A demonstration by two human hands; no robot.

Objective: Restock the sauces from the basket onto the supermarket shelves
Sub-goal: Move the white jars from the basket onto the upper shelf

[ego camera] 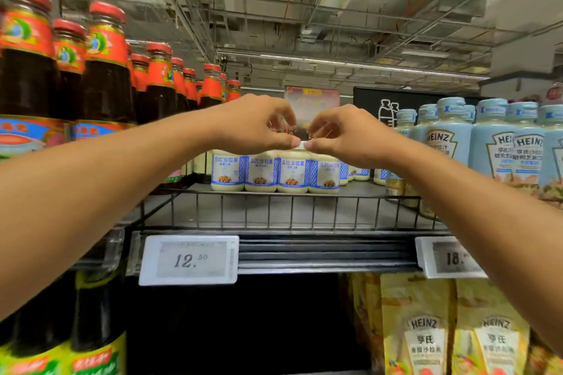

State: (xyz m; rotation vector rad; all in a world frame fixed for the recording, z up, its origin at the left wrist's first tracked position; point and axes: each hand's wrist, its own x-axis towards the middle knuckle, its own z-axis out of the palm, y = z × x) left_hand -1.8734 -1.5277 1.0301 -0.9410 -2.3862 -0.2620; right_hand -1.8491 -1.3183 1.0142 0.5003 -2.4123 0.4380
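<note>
Left hand (259, 126) and right hand (347, 134) are reaching over the wire shelf (274, 213), meeting above a row of white salad dressing jars (292, 172); the jars are standing upright, side by side, towards the shelf's back. Both hands' fingers are curling; the thumb tips are touching a small white cap (302, 145) between them; cannot tell whether either hand is actually gripping it. Dark red-capped sauce bottles (106, 88) are standing at left; pale blue Heinz bottles (441, 143) at right; a 12.50 price tag (189, 260) is hanging below.
</note>
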